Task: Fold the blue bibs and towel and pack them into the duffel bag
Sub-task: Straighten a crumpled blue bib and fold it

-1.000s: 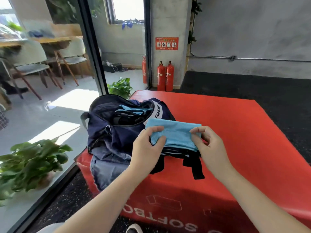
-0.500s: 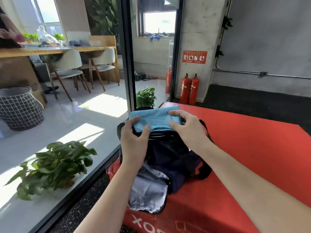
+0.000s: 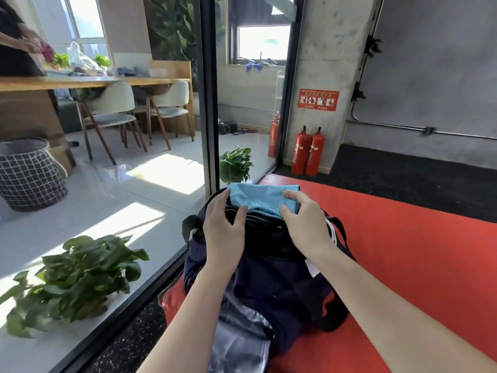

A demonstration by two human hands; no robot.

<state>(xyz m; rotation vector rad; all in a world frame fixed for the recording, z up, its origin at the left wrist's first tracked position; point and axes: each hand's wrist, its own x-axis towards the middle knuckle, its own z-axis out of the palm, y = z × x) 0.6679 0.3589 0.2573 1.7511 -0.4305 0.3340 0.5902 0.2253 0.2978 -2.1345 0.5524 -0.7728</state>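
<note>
The navy duffel bag (image 3: 271,281) lies at the left end of a red padded mat (image 3: 403,251), its near end overhanging the mat's front edge; a glass partition (image 3: 150,211) stands close on the left, while the mat runs bare and open to the right. A folded light-blue towel (image 3: 262,196) sits at the bag's far rim, over the dark opening. Both forearms reach forward over the bag. The left hand (image 3: 224,230) has its fingers (image 3: 223,196) curled over the towel's left corner with the thumb beneath, pinching it. The right hand (image 3: 306,223) pinches the towel's right end between thumb and curled fingers. Beyond the glass: tiled floor, potted plants (image 3: 72,281), chairs, a checked basket (image 3: 29,173). Two red fire extinguishers (image 3: 308,152) stand against the concrete pillar.
</note>
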